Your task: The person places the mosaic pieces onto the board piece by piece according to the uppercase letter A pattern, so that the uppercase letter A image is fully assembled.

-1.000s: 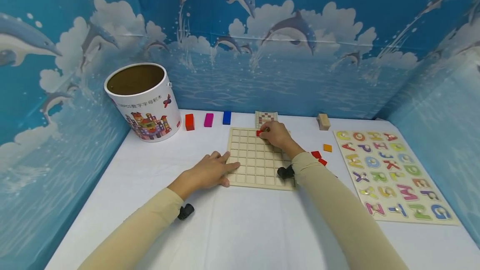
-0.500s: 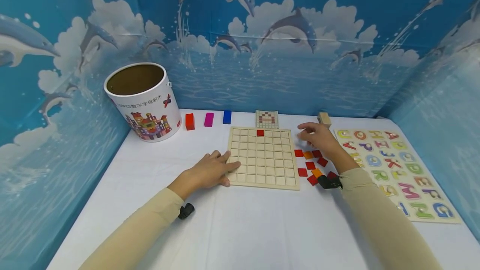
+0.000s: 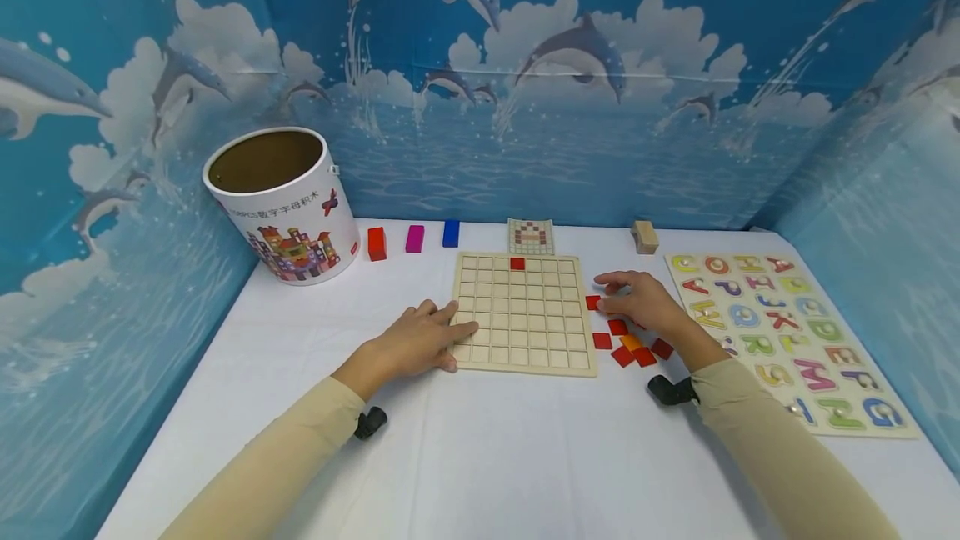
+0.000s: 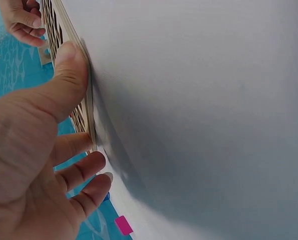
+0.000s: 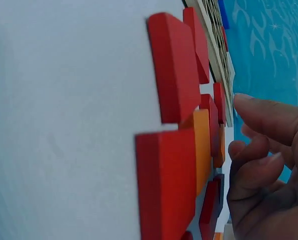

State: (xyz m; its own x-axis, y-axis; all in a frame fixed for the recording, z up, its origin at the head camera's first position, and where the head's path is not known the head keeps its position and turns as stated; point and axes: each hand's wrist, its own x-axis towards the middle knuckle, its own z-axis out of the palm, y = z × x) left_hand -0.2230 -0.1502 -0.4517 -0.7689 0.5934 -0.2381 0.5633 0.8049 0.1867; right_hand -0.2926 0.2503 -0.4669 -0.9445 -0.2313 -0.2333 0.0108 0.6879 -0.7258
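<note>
Left hand (image 3: 411, 346) flat, steadying grid board (image 3: 522, 312); right hand (image 3: 640, 302) loosely curled over tiles (image 5: 181, 125) (orange among red), gripping none.

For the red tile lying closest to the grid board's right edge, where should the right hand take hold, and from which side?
Probably from above, pinching two opposite side edges of the red tile. It lies flat and thin on the white table, so only its low sides offer purchase. The grid board crowds its left side, so the right hand might pinch front to back.

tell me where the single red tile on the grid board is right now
In the head view the red tile sits in the top row of the wooden grid board, near the middle, just below the small pattern card.
</note>
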